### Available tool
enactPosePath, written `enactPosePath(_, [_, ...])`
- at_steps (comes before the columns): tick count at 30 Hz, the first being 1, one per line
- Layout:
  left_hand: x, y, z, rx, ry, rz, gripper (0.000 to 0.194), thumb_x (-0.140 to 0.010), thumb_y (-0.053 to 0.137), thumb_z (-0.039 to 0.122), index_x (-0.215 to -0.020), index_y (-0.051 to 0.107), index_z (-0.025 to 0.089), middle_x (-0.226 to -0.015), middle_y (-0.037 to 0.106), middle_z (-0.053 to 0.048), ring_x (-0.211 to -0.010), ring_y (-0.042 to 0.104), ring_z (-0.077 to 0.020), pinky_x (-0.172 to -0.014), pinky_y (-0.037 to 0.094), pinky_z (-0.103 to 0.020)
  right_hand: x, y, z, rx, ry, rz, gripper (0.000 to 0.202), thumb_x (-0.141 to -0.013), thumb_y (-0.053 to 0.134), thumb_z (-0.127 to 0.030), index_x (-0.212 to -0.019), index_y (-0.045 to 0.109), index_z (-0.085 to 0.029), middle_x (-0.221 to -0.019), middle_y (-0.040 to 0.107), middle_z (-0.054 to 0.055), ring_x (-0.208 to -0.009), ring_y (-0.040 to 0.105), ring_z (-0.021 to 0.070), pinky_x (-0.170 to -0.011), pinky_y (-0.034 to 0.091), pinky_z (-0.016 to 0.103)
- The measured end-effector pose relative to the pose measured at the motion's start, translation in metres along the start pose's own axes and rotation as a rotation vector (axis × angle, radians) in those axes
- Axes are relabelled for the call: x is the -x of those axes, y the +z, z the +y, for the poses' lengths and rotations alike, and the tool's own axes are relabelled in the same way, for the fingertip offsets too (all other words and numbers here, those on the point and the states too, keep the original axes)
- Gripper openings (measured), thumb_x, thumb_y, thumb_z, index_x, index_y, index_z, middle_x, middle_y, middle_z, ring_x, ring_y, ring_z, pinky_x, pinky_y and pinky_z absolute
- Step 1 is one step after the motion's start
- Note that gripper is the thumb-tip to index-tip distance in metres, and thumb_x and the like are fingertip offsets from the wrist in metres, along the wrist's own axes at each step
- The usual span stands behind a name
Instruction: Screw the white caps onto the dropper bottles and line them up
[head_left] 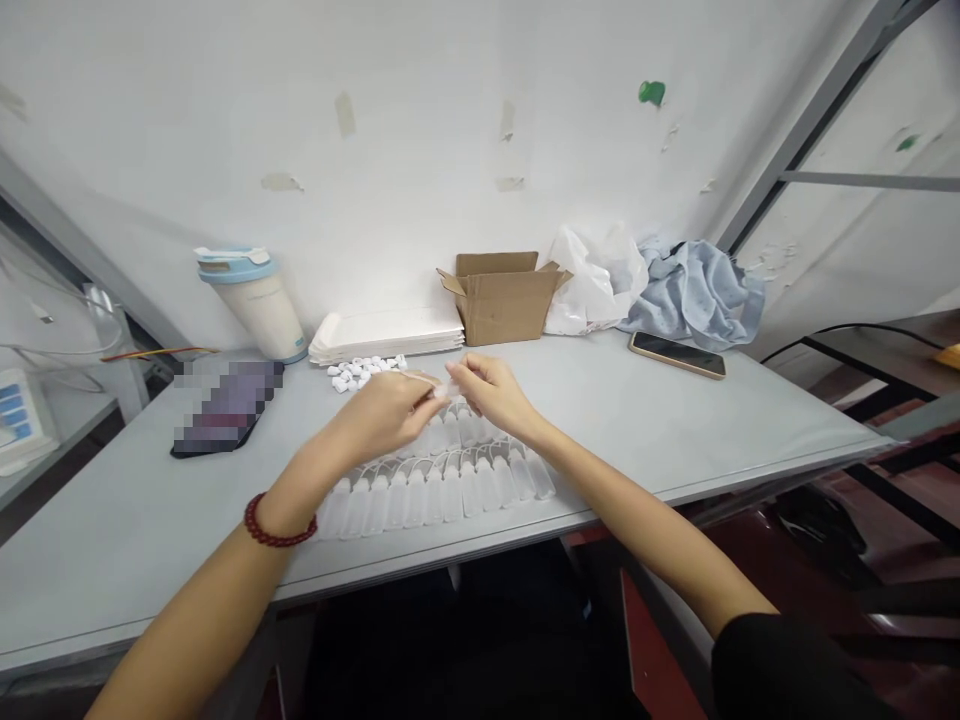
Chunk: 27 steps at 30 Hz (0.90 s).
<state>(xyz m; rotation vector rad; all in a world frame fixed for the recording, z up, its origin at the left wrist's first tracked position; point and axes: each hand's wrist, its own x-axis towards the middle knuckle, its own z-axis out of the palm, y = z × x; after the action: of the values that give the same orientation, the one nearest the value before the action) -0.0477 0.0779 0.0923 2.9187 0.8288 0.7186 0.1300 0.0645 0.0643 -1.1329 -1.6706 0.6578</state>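
My left hand [394,412], with a dark red bead bracelet [281,522] at its wrist, is closed in a pinch above the table. Opposite it, my right hand [493,396] pinches too, its fingertips almost meeting those of the left. Between them is a small whitish translucent plastic piece [442,391], mostly hidden by the fingers. Below the hands lie rows of translucent white plastic pouch-like pieces [435,495] with thin white cord loops at their tops. Just behind my left hand is a loose pile of small white caps [363,371].
Along the wall stand a blue-lidded tumbler [259,305], a stack of white sheets or trays [390,335], an open cardboard box [502,305], a white plastic bag [596,280] and crumpled light blue cloth [697,295]. A phone [677,355] lies right; a pixelated dark item [229,408] lies left.
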Motion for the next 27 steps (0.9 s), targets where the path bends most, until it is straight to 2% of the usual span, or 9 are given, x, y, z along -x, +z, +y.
enactPosePath(4, [0.0, -0.017, -0.006, 0.605, -0.244, -0.174, 0.037, -0.09, 0.049, 0.037, -0.061, 0.059, 0.016, -0.057, 0.063, -0.002, -0.055, 0.059, -0.0145, -0.057, 0.045, -0.027, 0.006, -0.002, -0.005, 0.136, -0.363, 0.005, 0.031, -0.09, 0.044, -0.033, -0.063, 0.043, -0.019, -0.059, 0.043, -0.003, -0.055, 0.038, 0.01, -0.056, 0.031, 0.024])
enactPosePath(6, [0.0, -0.019, -0.008, 0.833, -0.26, -0.281, 0.038, -0.089, 0.05, 0.039, -0.061, 0.059, 0.016, -0.054, 0.063, -0.003, -0.058, 0.062, -0.0167, -0.061, 0.049, -0.029, 0.009, -0.001, -0.007, 0.131, -0.388, 0.003, 0.033, -0.091, 0.042, -0.032, -0.06, 0.04, -0.019, -0.056, 0.04, -0.003, -0.052, 0.036, 0.0093, -0.054, 0.03, 0.024])
enactPosePath(8, [0.001, -0.017, -0.007, 0.878, -0.254, -0.318, 0.038, -0.088, 0.052, 0.038, -0.058, 0.058, 0.016, -0.049, 0.06, -0.002, -0.056, 0.061, -0.0164, -0.061, 0.049, -0.029, 0.01, 0.001, -0.006, 0.102, -0.308, -0.001, 0.037, -0.091, 0.04, -0.034, -0.057, 0.035, -0.02, -0.052, 0.034, -0.005, -0.049, 0.032, 0.0087, -0.051, 0.028, 0.024])
enactPosePath(11, [0.001, -0.009, -0.002, 0.631, -0.212, -0.229, 0.039, -0.089, 0.052, 0.034, -0.055, 0.057, 0.016, -0.05, 0.06, -0.001, -0.049, 0.056, -0.0127, -0.053, 0.043, -0.025, 0.007, 0.002, -0.002, 0.081, -0.158, -0.015, 0.037, -0.09, 0.037, -0.033, -0.055, 0.035, -0.02, -0.05, 0.033, -0.005, -0.049, 0.033, 0.0085, -0.05, 0.028, 0.023])
enactPosePath(15, [-0.001, 0.007, 0.005, 0.07, -0.009, -0.046, 0.039, -0.092, 0.044, 0.026, -0.056, 0.054, 0.015, -0.052, 0.056, -0.003, -0.049, 0.05, -0.0131, -0.05, 0.035, -0.026, 0.0, 0.002, 0.004, 0.042, 0.022, -0.014, 0.035, -0.087, 0.039, -0.028, -0.053, 0.036, -0.02, -0.045, 0.033, -0.006, -0.045, 0.034, 0.0079, -0.047, 0.028, 0.022])
enactPosePath(18, [-0.002, 0.015, 0.005, -0.269, 0.034, -0.062, 0.033, -0.093, 0.04, 0.022, -0.07, 0.06, 0.011, -0.064, 0.061, -0.008, -0.052, 0.053, -0.0169, -0.049, 0.034, -0.027, -0.004, 0.003, 0.007, -0.047, 0.164, -0.057, 0.036, -0.086, 0.04, -0.024, -0.051, 0.033, -0.02, -0.04, 0.03, -0.008, -0.038, 0.03, 0.0064, -0.041, 0.025, 0.021])
enactPosePath(22, [-0.003, 0.013, -0.021, -0.206, -0.006, -0.109, 0.025, -0.089, 0.043, 0.02, -0.088, 0.066, 0.013, -0.082, 0.068, -0.009, -0.068, 0.062, -0.0205, -0.059, 0.043, -0.029, -0.014, -0.005, 0.016, -0.156, 0.327, -0.073, 0.036, -0.088, 0.044, -0.024, -0.052, 0.037, -0.02, -0.039, 0.029, -0.009, -0.032, 0.028, 0.0052, -0.034, 0.023, 0.019])
enactPosePath(24, [-0.001, 0.01, -0.046, -0.089, -0.122, -0.076, 0.025, -0.086, 0.046, 0.025, -0.092, 0.068, 0.017, -0.088, 0.071, -0.007, -0.075, 0.064, -0.0207, -0.067, 0.046, -0.029, -0.022, -0.017, 0.025, -0.156, 0.371, 0.021, 0.036, -0.089, 0.049, -0.028, -0.056, 0.042, -0.019, -0.042, 0.035, -0.008, -0.033, 0.033, 0.0051, -0.033, 0.025, 0.019])
enactPosePath(27, [0.005, 0.01, -0.083, -0.144, -0.339, -0.012, 0.029, -0.082, 0.043, 0.024, -0.088, 0.071, 0.018, -0.092, 0.073, -0.007, -0.086, 0.065, -0.0245, -0.076, 0.047, -0.032, -0.032, -0.04, 0.043, -0.125, 0.454, 0.182, 0.034, -0.089, 0.056, -0.029, -0.058, 0.047, -0.016, -0.049, 0.048, -0.004, -0.036, 0.038, 0.0043, -0.035, 0.03, 0.018])
